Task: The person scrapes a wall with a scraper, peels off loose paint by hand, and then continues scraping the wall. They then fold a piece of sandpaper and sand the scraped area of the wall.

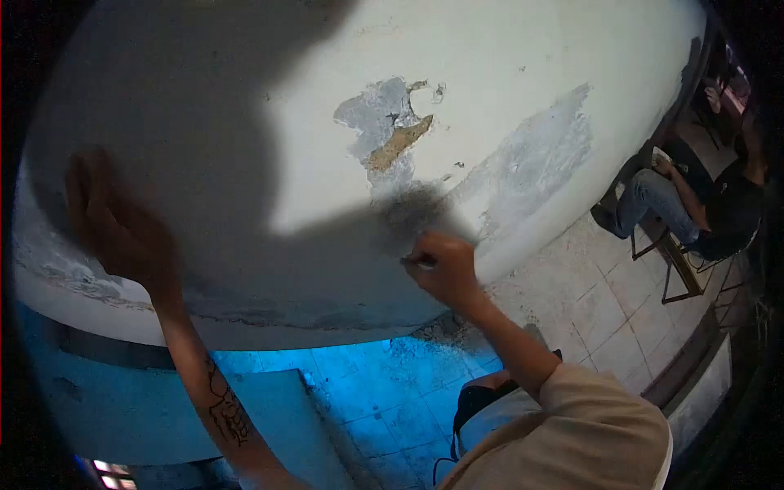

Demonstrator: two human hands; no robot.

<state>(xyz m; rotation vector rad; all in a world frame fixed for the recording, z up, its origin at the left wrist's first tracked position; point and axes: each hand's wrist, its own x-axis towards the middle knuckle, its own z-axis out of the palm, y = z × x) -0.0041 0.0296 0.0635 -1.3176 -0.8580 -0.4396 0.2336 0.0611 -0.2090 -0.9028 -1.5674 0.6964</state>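
A white wall (pixel 490 49) fills most of the view, its paint flaked away in places. My right hand (pixel 445 269) is closed at the wall's lower part, thumb and fingers curled round something small with a dark end; I cannot tell what it is. Above that hand is a bare patch of grey and brown plaster (pixel 400 143). A broad grey scraped patch (pixel 543 155) lies farther right. My left hand (pixel 122 220) is raised in shadow at the left, its fingers stretched out and a little blurred, with nothing seen in it.
Debris (pixel 445 331) lies on the tiled floor (pixel 604 314) along the wall's foot. A blue-lit ledge (pixel 237 400) stands below my left forearm. At the right a seated person (pixel 694 196) is near a metal-framed stool (pixel 678 265). Another hand (pixel 713 98) shows behind.
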